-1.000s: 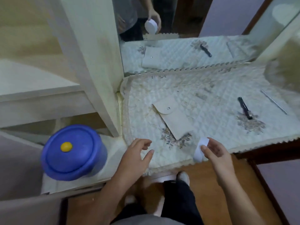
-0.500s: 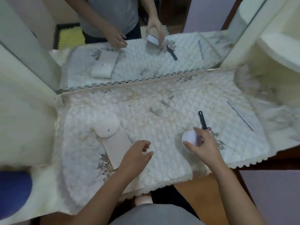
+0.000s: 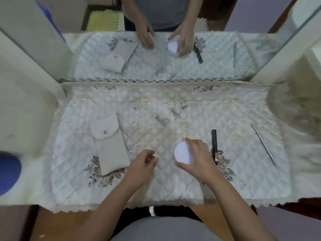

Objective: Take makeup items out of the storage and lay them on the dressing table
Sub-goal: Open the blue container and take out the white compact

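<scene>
The white jar has come down onto the quilted cover, gripped by the right hand.

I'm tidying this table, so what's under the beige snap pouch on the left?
The beige snap pouch lies flat on the quilted cloth, its lower end over an embroidered flower spray. Anything beneath or inside the pouch is hidden.

Worktop laid out, mirror behind.
Pouch left, jar centre, pen just right, rod far right.
</scene>
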Action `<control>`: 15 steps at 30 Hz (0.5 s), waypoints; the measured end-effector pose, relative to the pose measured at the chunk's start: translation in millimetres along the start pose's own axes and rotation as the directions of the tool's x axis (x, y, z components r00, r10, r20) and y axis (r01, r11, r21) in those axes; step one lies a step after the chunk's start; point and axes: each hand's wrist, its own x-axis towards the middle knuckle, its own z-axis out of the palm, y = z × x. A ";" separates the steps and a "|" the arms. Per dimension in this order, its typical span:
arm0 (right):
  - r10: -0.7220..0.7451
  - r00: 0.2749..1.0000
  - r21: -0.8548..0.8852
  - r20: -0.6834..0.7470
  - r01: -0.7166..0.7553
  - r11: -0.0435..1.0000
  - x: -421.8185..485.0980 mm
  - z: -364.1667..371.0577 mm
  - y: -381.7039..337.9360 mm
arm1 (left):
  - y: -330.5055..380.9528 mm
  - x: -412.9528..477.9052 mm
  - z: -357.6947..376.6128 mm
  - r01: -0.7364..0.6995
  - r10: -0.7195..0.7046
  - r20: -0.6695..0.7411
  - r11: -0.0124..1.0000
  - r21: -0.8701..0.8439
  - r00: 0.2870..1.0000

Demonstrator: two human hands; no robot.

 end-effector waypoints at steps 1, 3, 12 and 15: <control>-0.014 1.000 0.004 0.007 0.014 1.000 -2.2 0.2 2.5 | -0.1 0.0 1.0 0.008 -0.008 0.003 1.000 -0.013 1.000; -0.041 0.999 -0.007 0.004 0.041 0.999 -3.5 2.0 5.1 | 0.3 -0.7 3.9 0.026 -0.025 0.027 0.998 -0.062 0.999; 0.109 0.992 0.573 0.068 -0.128 0.809 -15.7 -9.3 -9.0 | 28.7 -3.5 8.1 0.273 -0.053 0.382 0.789 -0.550 0.923; 0.031 0.993 0.670 0.112 -0.099 0.736 -21.1 -12.9 -14.6 | 35.9 -4.6 9.9 0.326 0.010 0.478 0.718 -0.615 0.879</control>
